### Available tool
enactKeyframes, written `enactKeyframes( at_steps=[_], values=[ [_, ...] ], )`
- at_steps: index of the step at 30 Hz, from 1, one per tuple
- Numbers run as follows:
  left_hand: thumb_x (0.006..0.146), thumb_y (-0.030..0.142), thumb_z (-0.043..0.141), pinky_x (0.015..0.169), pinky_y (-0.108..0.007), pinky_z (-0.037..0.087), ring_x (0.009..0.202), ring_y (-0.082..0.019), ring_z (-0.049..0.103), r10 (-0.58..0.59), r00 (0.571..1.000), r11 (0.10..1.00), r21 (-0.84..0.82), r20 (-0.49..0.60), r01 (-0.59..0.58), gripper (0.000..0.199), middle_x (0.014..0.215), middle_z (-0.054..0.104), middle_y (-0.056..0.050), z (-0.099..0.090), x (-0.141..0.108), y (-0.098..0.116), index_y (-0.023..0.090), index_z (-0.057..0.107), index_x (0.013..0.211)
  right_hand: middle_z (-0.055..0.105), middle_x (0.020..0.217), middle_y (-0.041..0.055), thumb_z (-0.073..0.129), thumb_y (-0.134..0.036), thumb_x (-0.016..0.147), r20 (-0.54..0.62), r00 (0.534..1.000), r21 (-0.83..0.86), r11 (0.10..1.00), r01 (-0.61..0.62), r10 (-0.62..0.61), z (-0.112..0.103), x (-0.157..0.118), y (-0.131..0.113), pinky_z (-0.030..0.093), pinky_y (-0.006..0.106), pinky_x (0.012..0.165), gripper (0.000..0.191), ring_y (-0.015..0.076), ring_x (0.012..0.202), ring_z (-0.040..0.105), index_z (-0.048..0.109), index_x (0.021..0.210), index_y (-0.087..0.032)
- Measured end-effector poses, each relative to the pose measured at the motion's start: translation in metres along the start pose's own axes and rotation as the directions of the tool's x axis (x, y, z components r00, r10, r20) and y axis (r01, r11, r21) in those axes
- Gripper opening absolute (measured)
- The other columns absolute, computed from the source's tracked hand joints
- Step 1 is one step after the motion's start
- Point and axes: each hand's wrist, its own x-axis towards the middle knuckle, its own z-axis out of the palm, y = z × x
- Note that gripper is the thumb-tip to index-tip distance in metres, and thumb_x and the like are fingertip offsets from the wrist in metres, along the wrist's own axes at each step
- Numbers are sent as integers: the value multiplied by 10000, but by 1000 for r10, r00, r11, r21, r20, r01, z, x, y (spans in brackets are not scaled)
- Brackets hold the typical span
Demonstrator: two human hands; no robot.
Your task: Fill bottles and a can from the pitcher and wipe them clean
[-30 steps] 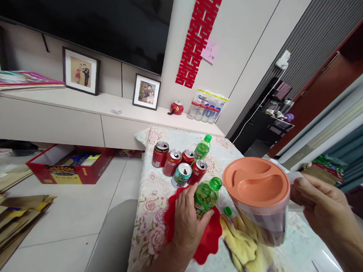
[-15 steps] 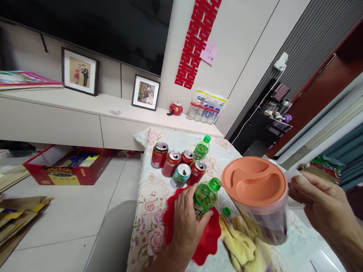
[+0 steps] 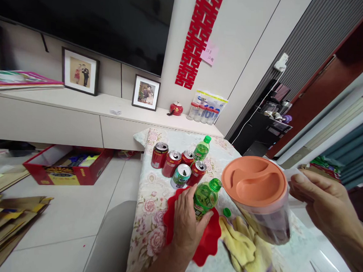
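My left hand (image 3: 187, 219) is wrapped round an uncapped green plastic bottle (image 3: 207, 197), which stands over a red scalloped tray (image 3: 208, 242). By its handle, my right hand (image 3: 321, 196) grips a clear pitcher (image 3: 271, 222) with an orange lid (image 3: 254, 181). The pitcher is tilted a little toward the bottle and has dark liquid low inside; its spout side is close to the bottle's mouth, and I see no stream between them. A green cap (image 3: 226, 212) lies on the table beside the tray. Below the pitcher is a crumpled yellow cloth (image 3: 239, 240).
Behind the bottle stand several opened red cans (image 3: 171, 164), a green-and-white can (image 3: 181, 176) and a capped green bottle (image 3: 202, 148). A flowered tablecloth (image 3: 154, 191) covers the table. A red carton (image 3: 68, 166) and flattened cardboard (image 3: 9, 220) lie on the floor at left.
The pitcher's bottom has swung slightly to the right, and the liquid inside has shifted. My left hand and the bottle have stayed in place.
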Motion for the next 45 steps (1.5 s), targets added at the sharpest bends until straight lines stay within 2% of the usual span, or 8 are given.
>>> enactKeyframes(
  at_steps=[3, 9, 15, 20, 28, 33, 38, 45],
  values=[
    [736, 137, 832, 955, -521, 600, 1164, -347, 696, 5, 1000, 1000, 6, -6, -5, 802, 1277, 700, -163, 1, 0, 0, 193, 448, 1438, 385, 573, 10, 872, -685, 648, 15, 1000, 1, 1000, -21, 21, 3, -2, -6, 204, 308, 519, 504, 144, 533, 300, 643, 540, -250],
    [721, 131, 839, 952, -530, 602, 1156, -352, 698, 10, 1000, 1000, 21, -12, -9, 827, 1269, 702, -164, 1, 0, 1, 190, 439, 1442, 353, 557, 18, 860, -699, 653, 28, 1000, -22, 1000, -13, 14, 3, -3, -10, 181, 317, 525, 515, 150, 530, 266, 627, 518, -260],
    [737, 142, 839, 952, -518, 604, 1157, -345, 699, 8, 1000, 1000, 17, 8, -8, 806, 1265, 703, -164, -1, 1, 1, 187, 440, 1435, 409, 560, 38, 854, -723, 645, 23, 1000, -55, 998, 23, -21, 2, -2, -12, 224, 331, 506, 490, 179, 539, 306, 654, 532, -291],
    [754, 155, 829, 961, -518, 595, 1170, -347, 695, 5, 1000, 1000, 14, 4, -5, 789, 1280, 701, -167, 0, 0, 1, 191, 443, 1441, 498, 595, 27, 872, -712, 643, -2, 1000, -55, 998, 20, -20, -1, 0, -7, 271, 328, 498, 417, 177, 552, 367, 720, 613, -325],
    [778, 179, 810, 967, -513, 589, 1188, -345, 691, 0, 1000, 1000, 5, 10, 0, 778, 1294, 696, -160, 0, -2, -1, 203, 436, 1459, 464, 569, 24, 854, -708, 672, 23, 998, -91, 994, 56, -54, -1, 3, -8, 233, 318, 482, 430, 166, 530, 335, 709, 599, -310],
    [770, 167, 811, 971, -518, 589, 1176, -346, 692, 15, 1000, 1000, 11, 4, -15, 789, 1285, 696, -158, 2, -2, -1, 202, 426, 1458, 487, 604, 18, 879, -690, 642, 22, 999, -97, 994, 49, -47, -3, 5, -9, 298, 295, 494, 453, 160, 558, 383, 721, 617, -267],
    [735, 136, 830, 941, -521, 603, 1142, -349, 702, -1, 1000, 1000, 13, -2, 1, 799, 1255, 701, -161, 2, 0, 0, 193, 440, 1430, 470, 602, 0, 900, -681, 618, 32, 999, -87, 996, 25, -22, -8, 9, -4, 272, 239, 495, 515, 109, 562, 357, 723, 634, -197],
    [709, 114, 844, 928, -528, 611, 1128, -353, 703, 8, 1000, 1000, 20, -7, -8, 833, 1248, 701, -163, 2, 0, 0, 189, 431, 1428, 539, 640, 2, 906, -663, 628, 44, 999, -118, 993, 17, -12, -13, 11, -1, 335, 221, 530, 480, 121, 607, 428, 783, 743, -214]
  ],
)
